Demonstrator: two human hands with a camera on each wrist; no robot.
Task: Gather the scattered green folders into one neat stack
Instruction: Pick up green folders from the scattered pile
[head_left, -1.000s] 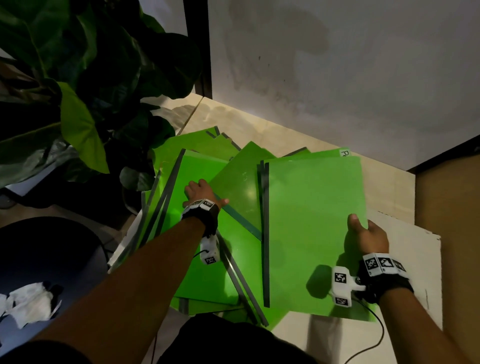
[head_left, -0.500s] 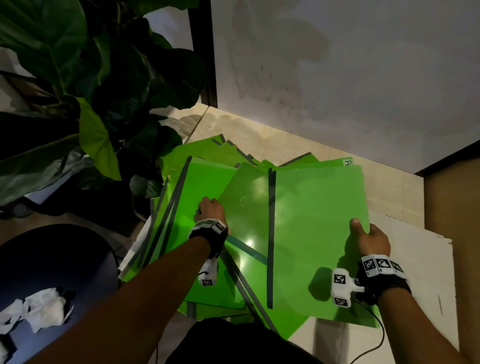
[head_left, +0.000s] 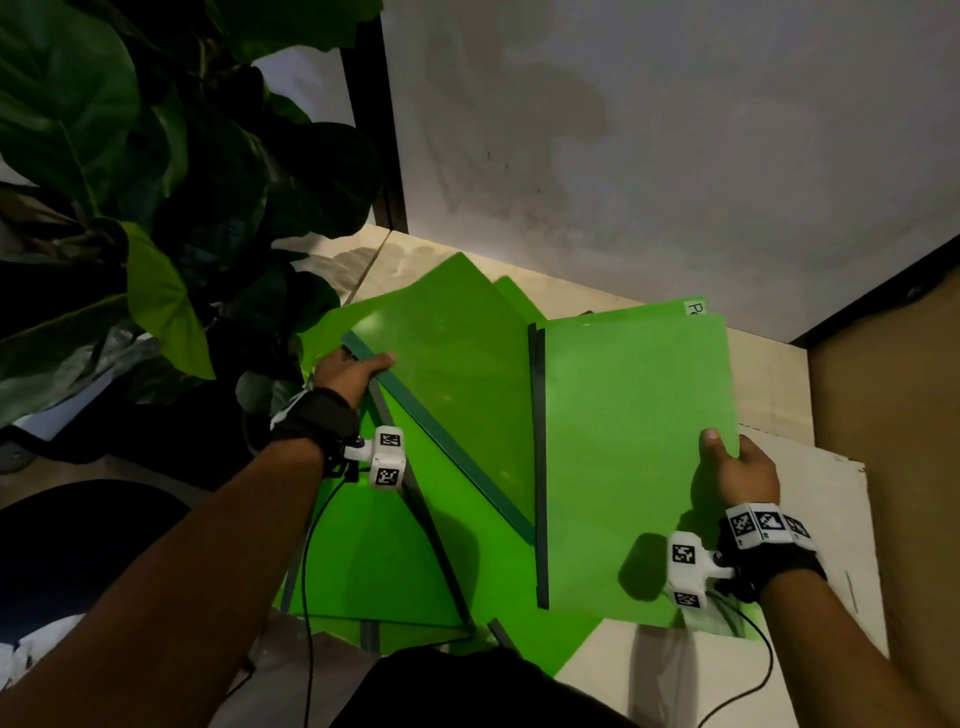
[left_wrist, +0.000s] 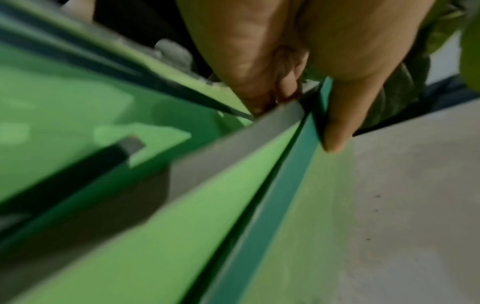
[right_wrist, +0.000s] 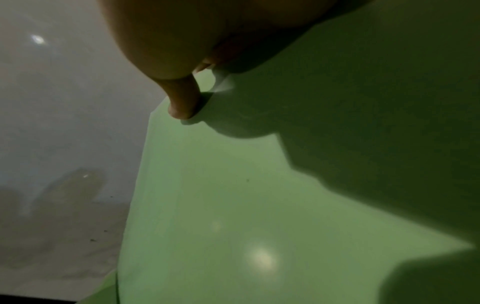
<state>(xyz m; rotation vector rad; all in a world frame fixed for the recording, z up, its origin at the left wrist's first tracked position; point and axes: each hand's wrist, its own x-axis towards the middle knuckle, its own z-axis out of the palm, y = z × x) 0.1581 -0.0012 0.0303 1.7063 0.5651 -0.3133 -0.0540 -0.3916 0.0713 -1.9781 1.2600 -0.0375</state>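
Observation:
Several bright green folders with dark spines lie overlapped on a pale wooden surface. My left hand (head_left: 358, 366) grips the dark spine corner of a tilted folder (head_left: 452, 364), lifted at an angle; in the left wrist view the thumb (left_wrist: 337, 123) lies over that spine (left_wrist: 259, 226). My right hand (head_left: 727, 462) pinches the right edge of the upright top folder (head_left: 634, 457), thumb on top; the right wrist view shows that folder's green face (right_wrist: 221, 205). More folders (head_left: 363, 561) lie flat beneath, partly hidden.
A large leafy plant (head_left: 171, 208) crowds the left side, next to my left hand. A white wall (head_left: 649, 145) stands behind. A white board (head_left: 821, 519) lies under the folders at right, with a brown panel (head_left: 893, 467) beyond it.
My left hand has moved up and left, taken the tilted folder's spine corner and lifted it. The right hand keeps its hold on the top folder's edge.

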